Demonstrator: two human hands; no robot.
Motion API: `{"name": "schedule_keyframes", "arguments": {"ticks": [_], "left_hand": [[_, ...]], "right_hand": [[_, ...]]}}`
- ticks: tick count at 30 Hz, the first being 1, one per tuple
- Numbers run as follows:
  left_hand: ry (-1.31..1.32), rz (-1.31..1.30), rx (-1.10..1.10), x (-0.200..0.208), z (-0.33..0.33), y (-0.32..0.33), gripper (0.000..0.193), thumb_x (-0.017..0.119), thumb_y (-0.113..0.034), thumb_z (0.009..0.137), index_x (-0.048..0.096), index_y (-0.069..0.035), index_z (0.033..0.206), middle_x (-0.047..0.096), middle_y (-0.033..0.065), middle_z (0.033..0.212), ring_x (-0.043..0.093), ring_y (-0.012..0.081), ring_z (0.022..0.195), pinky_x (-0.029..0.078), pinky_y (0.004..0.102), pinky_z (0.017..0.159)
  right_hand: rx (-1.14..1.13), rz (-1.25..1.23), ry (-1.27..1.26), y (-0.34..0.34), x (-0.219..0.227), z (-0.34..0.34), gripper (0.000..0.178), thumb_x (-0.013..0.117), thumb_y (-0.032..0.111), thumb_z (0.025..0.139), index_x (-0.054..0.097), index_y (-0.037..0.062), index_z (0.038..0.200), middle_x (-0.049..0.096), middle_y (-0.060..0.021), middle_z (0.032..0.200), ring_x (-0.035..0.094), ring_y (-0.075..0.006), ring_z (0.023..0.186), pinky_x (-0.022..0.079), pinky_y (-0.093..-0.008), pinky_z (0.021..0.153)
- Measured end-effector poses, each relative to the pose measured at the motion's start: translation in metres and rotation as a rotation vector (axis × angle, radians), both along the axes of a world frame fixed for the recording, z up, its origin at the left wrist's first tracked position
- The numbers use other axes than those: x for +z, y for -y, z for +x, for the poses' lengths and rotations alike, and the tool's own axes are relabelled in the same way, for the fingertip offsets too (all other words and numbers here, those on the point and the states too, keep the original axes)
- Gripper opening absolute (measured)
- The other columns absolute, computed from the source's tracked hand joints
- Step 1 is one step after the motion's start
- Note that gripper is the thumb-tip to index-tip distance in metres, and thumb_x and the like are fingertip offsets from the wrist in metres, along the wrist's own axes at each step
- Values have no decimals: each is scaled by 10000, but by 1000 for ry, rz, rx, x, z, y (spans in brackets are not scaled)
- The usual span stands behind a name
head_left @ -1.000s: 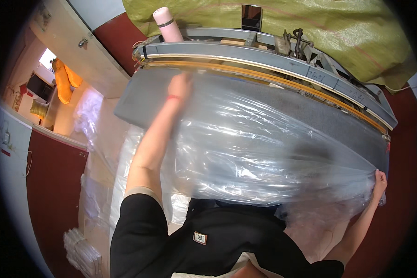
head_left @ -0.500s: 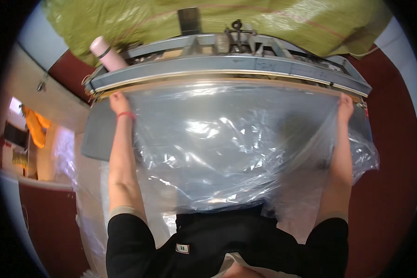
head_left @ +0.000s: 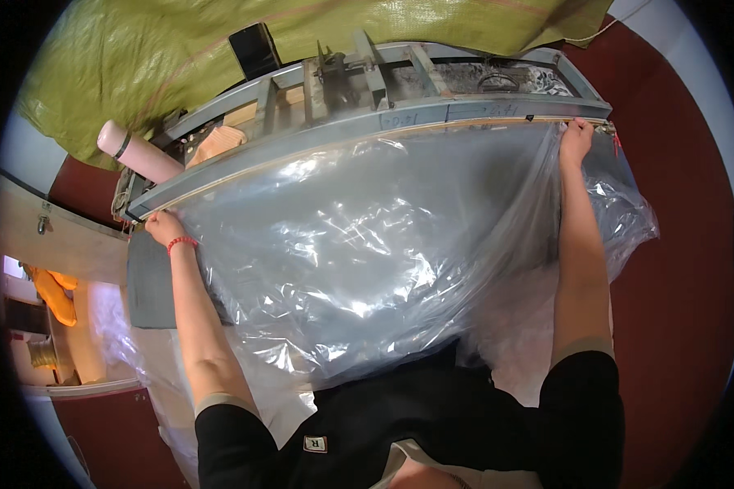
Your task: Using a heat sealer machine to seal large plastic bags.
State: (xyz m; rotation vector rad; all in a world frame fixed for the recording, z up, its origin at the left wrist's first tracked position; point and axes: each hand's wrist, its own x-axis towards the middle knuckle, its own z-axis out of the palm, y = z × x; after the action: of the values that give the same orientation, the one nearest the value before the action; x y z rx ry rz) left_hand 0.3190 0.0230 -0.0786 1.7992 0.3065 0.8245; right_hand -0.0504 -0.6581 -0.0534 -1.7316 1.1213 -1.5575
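A wide sheet of clear plastic film (head_left: 359, 244) stretches between my two hands over a grey surface and hangs toward my body, creased and shiny. My left hand (head_left: 165, 228), with a red bead bracelet at the wrist, pinches the film's far left corner. Over at the far right, my right hand (head_left: 577, 143) grips the gathered film, fingers closed. Both hands are up against the front edge of a long grey metal bar frame (head_left: 318, 138). The film's far edge meets a pale strip along that bar; whether it passes underneath is hidden. Loose film bunches outside my right forearm.
A pink bottle (head_left: 143, 153) leans at the frame's left end, near an orange cloth (head_left: 218, 145). A dark phone-like slab (head_left: 254, 50) rests behind the frame against a yellow-green woven sheet (head_left: 155, 57). On the left stands an open cabinet with orange items (head_left: 55, 295).
My view has turned, so the frame now slants up to the right. The gap below the bar looks narrower. Both hands still grip the film at its far corners.
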Motion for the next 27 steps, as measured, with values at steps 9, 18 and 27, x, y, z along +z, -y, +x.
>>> {"name": "schedule_keyframes", "arguments": {"ticks": [9,18,27], "left_hand": [[-57,-36,-690,68,-113,12,55,504,-74,805,481,-67,854,488,-10,699,436,59,580,357,187,510],[148,586,-455,26,-324,-25,269,456,-34,807,457,-5,1075,485,126,1049,460,219,963,368,324,814],[-406,700,-1709,-93,-396,43,152,545,-138,785,546,-82,926,576,114,729,564,278,687,455,340,590]], "right_hand": [[85,-373,-105,-48,45,-98,361,585,259,791,505,-1,1027,554,-127,948,523,-203,899,410,-305,779],[-34,692,499,-9,-63,-287,407,609,368,760,551,34,986,566,-44,860,533,-143,727,423,-256,606],[507,361,423,-58,49,-153,240,567,213,812,565,38,976,535,31,765,457,-44,655,367,-189,582]]}}
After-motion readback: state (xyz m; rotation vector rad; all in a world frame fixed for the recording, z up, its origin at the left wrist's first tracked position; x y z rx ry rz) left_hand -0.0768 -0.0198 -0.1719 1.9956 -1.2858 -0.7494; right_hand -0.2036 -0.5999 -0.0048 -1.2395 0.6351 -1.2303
